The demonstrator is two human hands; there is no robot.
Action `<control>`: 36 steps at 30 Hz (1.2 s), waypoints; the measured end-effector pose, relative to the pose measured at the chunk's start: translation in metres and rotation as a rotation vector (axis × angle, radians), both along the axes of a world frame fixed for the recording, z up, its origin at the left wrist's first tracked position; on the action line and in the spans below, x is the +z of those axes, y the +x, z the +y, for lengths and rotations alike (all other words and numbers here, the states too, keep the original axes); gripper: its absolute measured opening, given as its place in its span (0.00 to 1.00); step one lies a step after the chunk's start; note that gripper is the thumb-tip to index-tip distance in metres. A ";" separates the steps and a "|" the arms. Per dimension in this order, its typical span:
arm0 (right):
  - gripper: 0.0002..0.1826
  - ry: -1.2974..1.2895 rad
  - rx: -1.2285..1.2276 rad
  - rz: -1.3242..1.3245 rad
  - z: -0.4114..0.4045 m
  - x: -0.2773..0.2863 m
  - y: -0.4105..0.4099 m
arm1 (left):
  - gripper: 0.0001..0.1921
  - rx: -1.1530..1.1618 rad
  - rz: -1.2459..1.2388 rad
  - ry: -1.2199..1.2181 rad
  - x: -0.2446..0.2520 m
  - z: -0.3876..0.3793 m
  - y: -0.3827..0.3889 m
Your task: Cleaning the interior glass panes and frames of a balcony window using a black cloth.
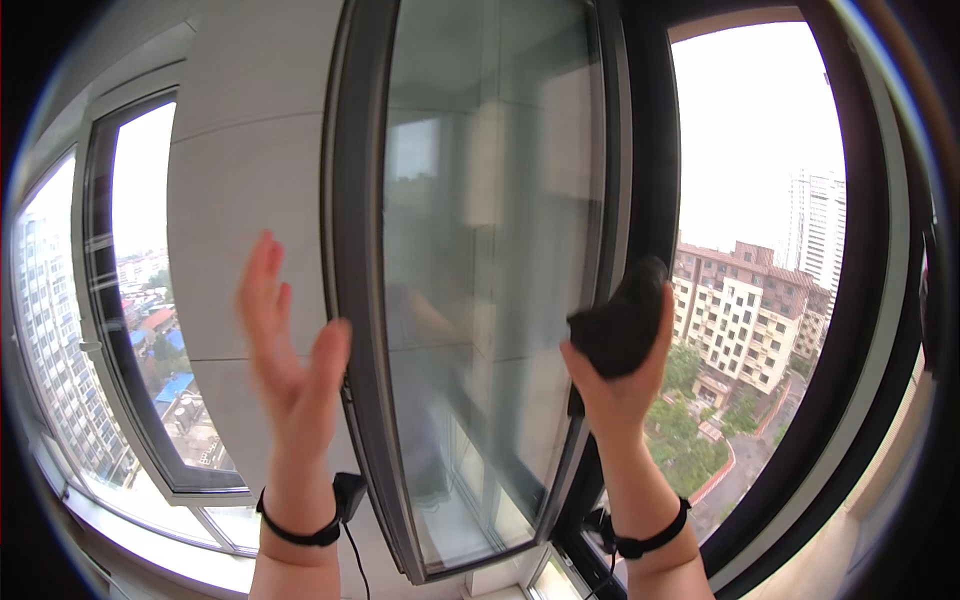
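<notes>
In front of me a glass window sash (487, 262) with a dark frame stands swung inward. My right hand (622, 382) grips a bunched black cloth (619, 330) by the sash's right side, over the dark window frame (651, 150). Whether the cloth presses on that frame is hard to tell. My left hand (296, 352) is raised, fingers apart and holding nothing. Its thumb overlaps the sash's left edge (356, 262) in view; contact cannot be made out. This hand is slightly blurred. Faint reflections show in the pane.
A pale panelled wall (247, 180) stands behind my left hand, with another dark-framed window (142, 300) farther left. Right of the sash is the window opening, with a multi-storey building (742, 307) and trees (686, 427) far below. Black straps with small devices (349, 495) circle both wrists; cables trail down.
</notes>
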State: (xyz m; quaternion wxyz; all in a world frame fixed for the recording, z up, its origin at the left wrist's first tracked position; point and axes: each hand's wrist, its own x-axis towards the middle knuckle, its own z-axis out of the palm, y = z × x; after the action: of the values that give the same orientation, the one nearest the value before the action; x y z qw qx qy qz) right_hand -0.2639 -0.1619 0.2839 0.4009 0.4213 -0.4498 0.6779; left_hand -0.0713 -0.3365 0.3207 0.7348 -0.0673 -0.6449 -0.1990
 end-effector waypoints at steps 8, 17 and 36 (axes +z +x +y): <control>0.53 -0.094 -0.055 0.005 -0.036 0.140 -0.018 | 0.48 0.280 -0.247 0.355 -0.003 -0.075 -0.072; 0.55 0.053 -0.199 0.116 -0.084 0.232 0.045 | 0.47 0.401 -0.260 0.387 -0.004 -0.073 -0.063; 0.39 0.115 -0.463 0.565 -0.154 0.370 0.093 | 0.44 0.518 -0.238 0.277 -0.004 -0.010 -0.034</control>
State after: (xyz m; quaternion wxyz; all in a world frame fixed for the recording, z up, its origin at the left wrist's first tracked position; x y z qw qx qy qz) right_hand -0.1708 -0.3163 0.6542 0.6277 0.5010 -0.4420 0.3997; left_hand -0.1053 -0.3467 0.3166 0.6827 0.2234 -0.6889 -0.0978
